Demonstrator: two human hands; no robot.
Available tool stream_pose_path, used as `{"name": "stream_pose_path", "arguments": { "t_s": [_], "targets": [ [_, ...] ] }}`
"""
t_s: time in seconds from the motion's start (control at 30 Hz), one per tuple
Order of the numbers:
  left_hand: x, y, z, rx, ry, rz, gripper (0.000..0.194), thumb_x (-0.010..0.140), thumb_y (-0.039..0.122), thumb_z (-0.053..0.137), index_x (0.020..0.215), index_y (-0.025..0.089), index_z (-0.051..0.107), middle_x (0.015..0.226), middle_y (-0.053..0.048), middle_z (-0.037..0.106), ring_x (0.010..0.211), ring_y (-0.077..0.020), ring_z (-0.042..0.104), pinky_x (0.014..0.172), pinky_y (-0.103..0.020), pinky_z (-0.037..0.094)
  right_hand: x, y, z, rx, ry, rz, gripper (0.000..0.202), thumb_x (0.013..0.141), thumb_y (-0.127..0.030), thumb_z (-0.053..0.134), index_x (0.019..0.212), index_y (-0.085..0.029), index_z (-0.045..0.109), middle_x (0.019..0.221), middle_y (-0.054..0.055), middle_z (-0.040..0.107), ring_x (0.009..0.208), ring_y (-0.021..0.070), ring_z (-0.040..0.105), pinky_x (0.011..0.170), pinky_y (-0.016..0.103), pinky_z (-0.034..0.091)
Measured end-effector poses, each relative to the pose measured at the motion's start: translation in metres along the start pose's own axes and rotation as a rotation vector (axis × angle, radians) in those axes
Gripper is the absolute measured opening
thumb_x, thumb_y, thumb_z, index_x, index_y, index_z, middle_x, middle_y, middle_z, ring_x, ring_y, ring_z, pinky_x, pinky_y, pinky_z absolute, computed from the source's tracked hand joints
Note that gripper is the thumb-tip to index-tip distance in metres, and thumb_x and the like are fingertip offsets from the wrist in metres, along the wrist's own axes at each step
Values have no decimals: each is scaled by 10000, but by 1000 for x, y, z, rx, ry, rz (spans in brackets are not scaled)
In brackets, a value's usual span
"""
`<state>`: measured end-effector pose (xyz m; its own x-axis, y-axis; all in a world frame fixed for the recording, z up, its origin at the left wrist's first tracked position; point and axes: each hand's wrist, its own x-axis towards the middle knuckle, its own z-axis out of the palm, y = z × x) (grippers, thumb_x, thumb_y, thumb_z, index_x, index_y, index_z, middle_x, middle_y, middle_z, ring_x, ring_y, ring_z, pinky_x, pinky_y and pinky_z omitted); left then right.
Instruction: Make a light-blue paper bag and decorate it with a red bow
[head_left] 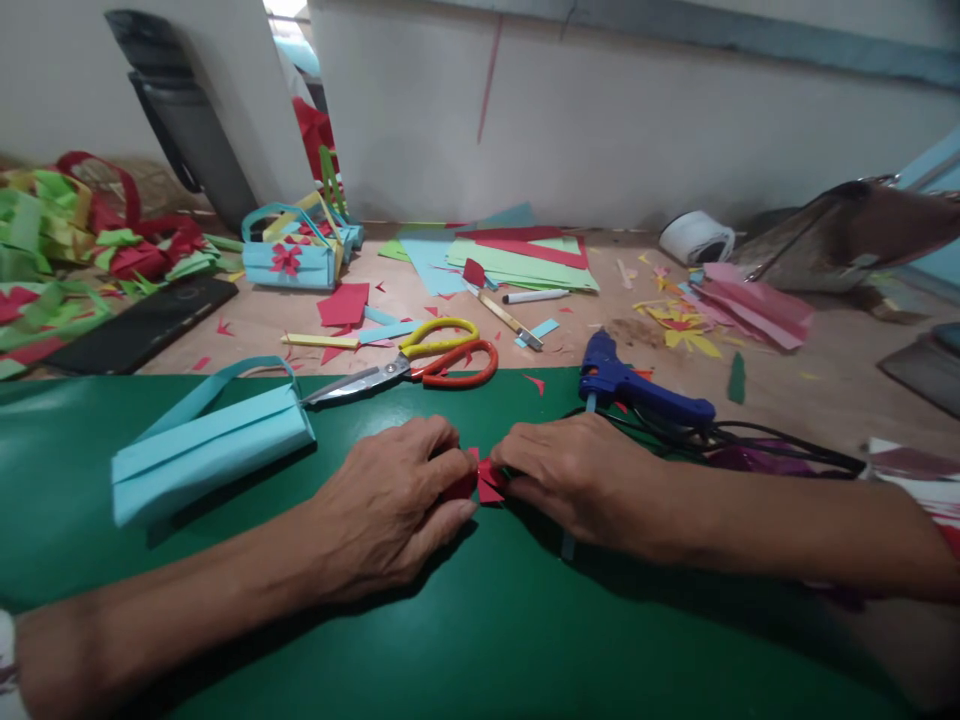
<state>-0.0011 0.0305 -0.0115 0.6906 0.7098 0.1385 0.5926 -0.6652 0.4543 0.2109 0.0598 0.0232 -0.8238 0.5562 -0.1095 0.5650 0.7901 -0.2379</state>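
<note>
The left hand (401, 495) and right hand (581, 475) are pinching red paper (490, 484), which is showing between their two sets of fingertips.

Grn mat (525, 630) on tbl (787, 395); lt-blue bag (217, 450), scissors (390, 372)

A small, bright red paper cutout (491, 488) with angular, pointed edges is held between the left hand (397, 490) and right hand (574, 470) over the green mat (480, 640), its outer parts hidden by fingers.
</note>
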Motion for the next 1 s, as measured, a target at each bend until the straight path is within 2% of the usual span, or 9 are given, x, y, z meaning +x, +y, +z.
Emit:
{"name": "stream_pose_path", "arguments": {
  "t_s": [0.2,0.3,0.47,0.67,1.0],
  "targets": [
    [1,1,-2,17,-9,-12,239,916,313,376,931,184,577,934,-65,514,808,-195,488,701,-336,415,3,6,2,308,69,79,120,841,-132,530,849,-155,647,772,28,643,708,136,578,641,226,394],
    [1,1,-3,18,-11,-10,235,917,312,374,926,186,572,938,-64,513,809,-192,484,700,-331,412,5,6,2,356,75,115,120,830,-126,546,843,-162,660,767,14,635,707,131,571,643,224,397],
    [0,2,-2,30,-23,-11,229,919,315,370,953,192,561,958,-61,513,811,-186,480,702,-320,405,8,7,3,406,116,144,74,805,-204,630,863,-193,675,738,-11,638,674,132,568,624,234,394],
    [0,0,0,28,-18,-13,232,920,323,366,937,193,558,953,-55,502,802,-190,473,691,-328,393,13,5,3,533,131,121,115,794,-116,631,714,-177,687,697,-22,604,696,118,564,666,230,402],
    [0,-1,0,17,-25,-10,207,912,320,390,942,194,552,965,-54,496,811,-194,468,701,-336,395,12,-5,4,398,89,277,177,835,-146,557,679,-185,631,824,-5,536,859,159,503,824,352,316]
  ]
}}
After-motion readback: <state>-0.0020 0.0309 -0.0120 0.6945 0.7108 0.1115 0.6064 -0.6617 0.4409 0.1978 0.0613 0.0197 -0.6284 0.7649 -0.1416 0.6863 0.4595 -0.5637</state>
